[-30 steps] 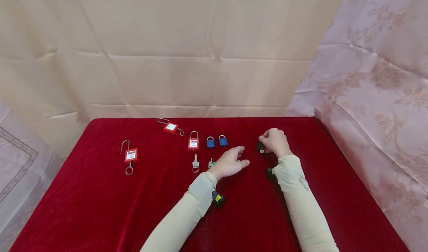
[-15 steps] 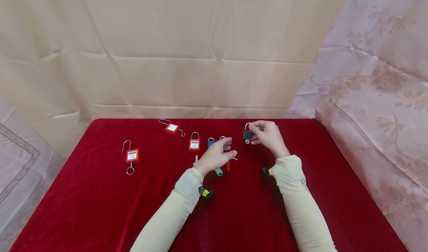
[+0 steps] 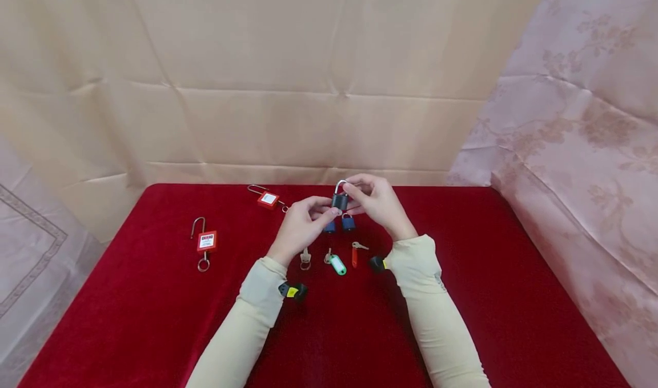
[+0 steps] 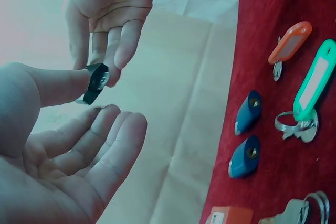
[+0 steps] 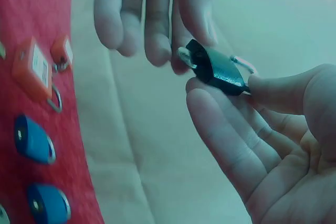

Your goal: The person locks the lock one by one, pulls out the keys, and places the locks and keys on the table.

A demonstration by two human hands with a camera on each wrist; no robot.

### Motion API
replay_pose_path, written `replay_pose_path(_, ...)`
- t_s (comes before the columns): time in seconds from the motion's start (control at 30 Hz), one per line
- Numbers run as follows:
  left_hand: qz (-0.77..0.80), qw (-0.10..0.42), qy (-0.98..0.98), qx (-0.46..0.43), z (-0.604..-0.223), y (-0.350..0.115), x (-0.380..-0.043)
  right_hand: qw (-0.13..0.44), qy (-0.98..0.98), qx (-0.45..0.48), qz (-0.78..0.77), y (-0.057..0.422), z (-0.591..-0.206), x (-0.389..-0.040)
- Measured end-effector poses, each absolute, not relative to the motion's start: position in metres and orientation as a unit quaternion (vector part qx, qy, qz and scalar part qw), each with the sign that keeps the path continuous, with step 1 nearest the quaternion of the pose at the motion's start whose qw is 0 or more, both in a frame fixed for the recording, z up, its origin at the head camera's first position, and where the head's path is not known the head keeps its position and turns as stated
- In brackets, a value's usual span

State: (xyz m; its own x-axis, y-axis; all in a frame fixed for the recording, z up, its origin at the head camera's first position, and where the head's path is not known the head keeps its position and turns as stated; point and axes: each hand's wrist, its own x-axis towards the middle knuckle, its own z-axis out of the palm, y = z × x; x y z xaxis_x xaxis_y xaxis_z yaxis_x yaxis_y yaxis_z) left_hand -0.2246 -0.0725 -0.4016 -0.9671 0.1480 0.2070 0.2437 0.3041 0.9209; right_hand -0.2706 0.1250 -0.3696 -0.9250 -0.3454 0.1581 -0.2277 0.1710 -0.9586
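A black padlock (image 3: 339,201) with a silver shackle is held up over the far part of the table, between both hands. My right hand (image 3: 377,202) pinches it at the shackle end, thumb in front, as the right wrist view shows. My left hand (image 3: 303,225) has its thumb on the lower end of the body, with fingers behind. A silver piece (image 5: 185,56) sticks out of the padlock's bottom; whether it is a key is unclear. Below the hands lie two blue padlocks (image 3: 348,223), one partly hidden by the left hand.
Nearer me lie a key with an orange-red tag (image 3: 354,256), a key with a green tag (image 3: 337,265) and a ringed key (image 3: 305,258). Red padlocks (image 3: 207,241) with raised shackles lie left, keys in them. Another red padlock (image 5: 34,72) shows in the right wrist view.
My right hand has lifted the black padlock and carried it left. My left hand has moved left and up to meet it and now grips its lower end.
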Motion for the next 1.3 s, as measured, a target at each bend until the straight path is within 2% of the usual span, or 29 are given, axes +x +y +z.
replay_pose_path(0.1,-0.583,0.042,-0.802,-0.125,-0.398,-0.075,-0.222,0.047,0.760,-0.200,-0.616,0.120,-0.369,-0.266)
replay_pose_path(0.47,-0.641,-0.022,-0.760,-0.107,-0.384,-0.089,-0.217,0.017,0.747,-0.260,-0.611,0.115,-0.365,-0.259)
replay_pose_path(0.8,-0.661,-0.058,-0.741,-0.108,-0.379,-0.094,-0.213,0.020,0.732,-0.279,-0.621,0.115,-0.366,-0.258)
replay_pose_path(1.07,-0.657,-0.053,-0.745,-0.106,-0.374,-0.093,-0.210,0.008,0.734,-0.269,-0.624,0.116,-0.363,-0.255)
replay_pose_path(1.3,-0.658,-0.006,-0.746,-0.098,-0.372,-0.093,-0.207,0.004,0.745,-0.227,-0.627,0.113,-0.363,-0.253)
